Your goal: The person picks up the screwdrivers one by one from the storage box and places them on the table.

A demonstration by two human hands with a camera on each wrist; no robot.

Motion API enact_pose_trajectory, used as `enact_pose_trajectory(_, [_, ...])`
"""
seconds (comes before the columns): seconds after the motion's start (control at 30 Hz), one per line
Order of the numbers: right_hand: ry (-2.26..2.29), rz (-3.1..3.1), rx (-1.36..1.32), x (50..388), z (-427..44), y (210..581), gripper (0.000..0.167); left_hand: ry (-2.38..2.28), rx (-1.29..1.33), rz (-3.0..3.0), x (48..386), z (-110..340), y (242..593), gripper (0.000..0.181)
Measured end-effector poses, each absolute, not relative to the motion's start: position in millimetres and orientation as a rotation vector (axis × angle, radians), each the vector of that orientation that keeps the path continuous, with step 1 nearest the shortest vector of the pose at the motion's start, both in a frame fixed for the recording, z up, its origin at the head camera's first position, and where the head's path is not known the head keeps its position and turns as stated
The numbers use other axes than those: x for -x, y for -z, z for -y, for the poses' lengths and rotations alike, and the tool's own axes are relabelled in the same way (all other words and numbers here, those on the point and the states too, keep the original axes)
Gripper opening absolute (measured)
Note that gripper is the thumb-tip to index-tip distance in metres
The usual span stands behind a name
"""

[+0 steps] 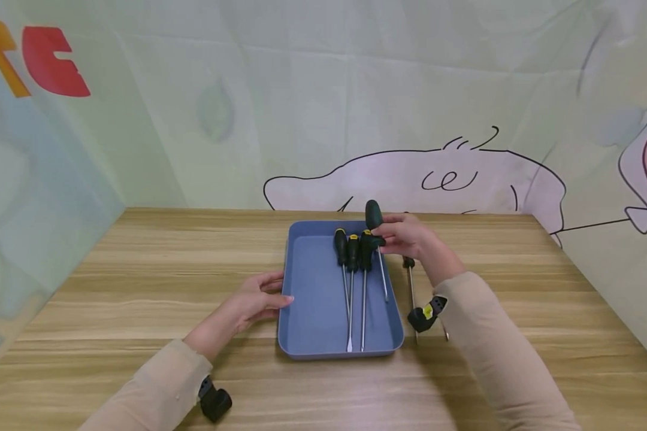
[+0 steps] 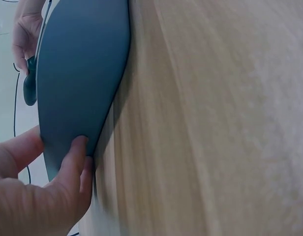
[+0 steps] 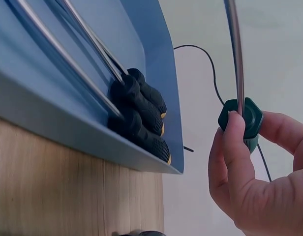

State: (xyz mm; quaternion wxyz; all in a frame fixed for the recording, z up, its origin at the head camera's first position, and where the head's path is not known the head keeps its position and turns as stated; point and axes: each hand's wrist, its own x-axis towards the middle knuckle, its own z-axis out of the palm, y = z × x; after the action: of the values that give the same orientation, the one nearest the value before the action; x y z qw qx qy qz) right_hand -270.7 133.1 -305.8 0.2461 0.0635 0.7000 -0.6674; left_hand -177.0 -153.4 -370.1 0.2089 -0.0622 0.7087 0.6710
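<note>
A blue rectangular tray point(image 1: 310, 287) lies on the wooden table. My left hand point(image 1: 259, 302) grips its left wall, thumb over the rim and fingers on the outside, as the left wrist view point(image 2: 48, 196) also shows. Above the tray's right side, my right hand point(image 1: 404, 236) holds a screwdriver with a dark green handle point(image 1: 374, 214), its metal shaft point(image 3: 235, 54) pointing down. In the right wrist view, fingers and thumb pinch the handle near its hexagonal collar point(image 3: 252, 120). Three black-handled screwdrivers point(image 1: 353, 254) with yellow ends lie inside the tray, handles toward the back.
Right of the tray, a dark-handled screwdriver point(image 1: 408, 262) lies on the table, partly hidden by the right hand and wrist camera point(image 1: 423, 317). Another metal tip point(image 1: 446, 334) shows beside the right sleeve. A printed cloth backdrop point(image 1: 237, 120) stands behind the table point(image 1: 167, 269).
</note>
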Motion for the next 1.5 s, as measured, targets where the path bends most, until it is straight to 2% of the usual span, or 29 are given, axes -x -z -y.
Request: enact_pose_trajectory(1.5, [1.813, -1.923, -0.122, 265.1, -201.0, 321.0, 0.060, -1.870, 0.194, -1.977, 177.0, 152.7, 370.3, 0.067])
